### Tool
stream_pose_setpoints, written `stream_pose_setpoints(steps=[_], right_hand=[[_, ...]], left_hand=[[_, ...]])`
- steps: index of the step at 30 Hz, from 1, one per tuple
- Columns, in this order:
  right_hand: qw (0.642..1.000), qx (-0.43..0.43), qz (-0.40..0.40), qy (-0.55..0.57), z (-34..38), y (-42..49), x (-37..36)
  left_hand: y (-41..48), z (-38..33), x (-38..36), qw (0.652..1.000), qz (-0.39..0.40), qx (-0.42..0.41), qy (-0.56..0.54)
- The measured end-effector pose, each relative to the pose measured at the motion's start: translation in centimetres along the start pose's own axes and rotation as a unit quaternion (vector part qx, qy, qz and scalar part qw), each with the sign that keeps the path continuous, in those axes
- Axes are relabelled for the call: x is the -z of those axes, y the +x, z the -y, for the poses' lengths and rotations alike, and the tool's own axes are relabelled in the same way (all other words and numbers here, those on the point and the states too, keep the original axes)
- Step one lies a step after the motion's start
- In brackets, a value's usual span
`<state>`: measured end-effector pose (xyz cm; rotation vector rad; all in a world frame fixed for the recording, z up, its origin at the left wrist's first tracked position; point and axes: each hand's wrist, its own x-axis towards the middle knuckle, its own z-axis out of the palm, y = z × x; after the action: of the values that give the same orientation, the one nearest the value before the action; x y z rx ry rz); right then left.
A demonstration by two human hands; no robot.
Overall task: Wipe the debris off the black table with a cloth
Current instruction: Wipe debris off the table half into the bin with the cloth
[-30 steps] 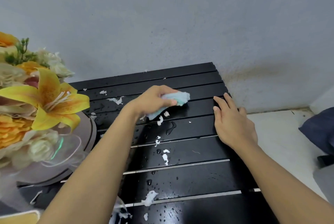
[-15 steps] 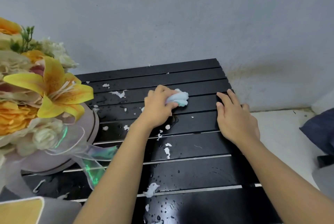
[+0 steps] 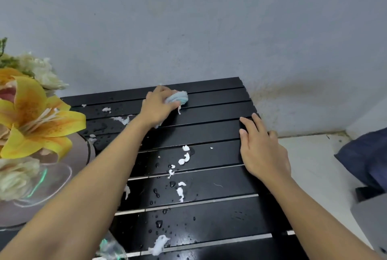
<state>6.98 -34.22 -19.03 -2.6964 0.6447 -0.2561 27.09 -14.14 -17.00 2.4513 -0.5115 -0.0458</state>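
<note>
The black slatted table stands against a grey wall and is wet with droplets. My left hand grips a bunched pale blue cloth and presses it on a slat near the table's far edge. White debris bits lie in the middle of the table, more white scraps sit to the left of my left hand, and a larger white clump lies near the front. My right hand rests flat on the table's right edge, fingers straight.
A bouquet with a yellow lily in a round box occupies the table's left side. The grey wall is right behind the table. A white floor and a dark blue fabric thing lie to the right.
My left hand has slid the cloth away from me, from the middle slats to the table's far edge. My right hand has stayed on the right edge.
</note>
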Motion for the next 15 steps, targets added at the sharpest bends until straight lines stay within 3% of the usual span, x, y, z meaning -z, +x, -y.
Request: stream_pose_setpoints(steps=[1, 3, 5, 7, 8, 11, 12, 14, 15], right_hand=[[1.0, 0.0, -0.001, 0.0, 0.0, 0.0, 0.0], [1.0, 0.002, -0.003, -0.004, 0.0, -0.1, -0.1], [1.0, 0.003, -0.004, -0.001, 0.0, -0.1, -0.1], [1.0, 0.001, -0.004, 0.001, 0.0, -0.1, 0.0], [1.0, 0.0, -0.003, 0.001, 0.1, -0.1, 0.0], [1.0, 0.004, -0.002, -0.002, 0.0, -0.1, -0.1], [1.0, 0.004, -0.002, -0.002, 0.0, -0.1, -0.1], [1.0, 0.001, 0.002, 0.0, 0.0, 0.0, -0.1], [1.0, 0.001, 0.004, 0.001, 0.0, 0.0, -0.1]], left_hand=[[0.1, 0.0, 0.9, 0.992, 0.026, 0.012, -0.122], [0.4, -0.1, 1.7, 0.963, -0.02, 0.046, -0.266], [1.3, -0.4, 0.6, 0.98, -0.079, 0.061, -0.173], [1.4, -1.1, -1.1, 0.995, -0.078, 0.053, 0.028], [1.4, -1.6, -1.3, 0.996, -0.056, 0.046, 0.043], [1.5, -2.6, 0.4, 0.979, 0.113, 0.03, -0.165], [1.6, -2.7, 1.0, 0.971, 0.131, 0.023, -0.199], [2.3, -1.5, 1.0, 0.983, 0.053, 0.021, -0.175], [2.7, -0.9, 0.4, 0.995, -0.004, 0.021, -0.096]])
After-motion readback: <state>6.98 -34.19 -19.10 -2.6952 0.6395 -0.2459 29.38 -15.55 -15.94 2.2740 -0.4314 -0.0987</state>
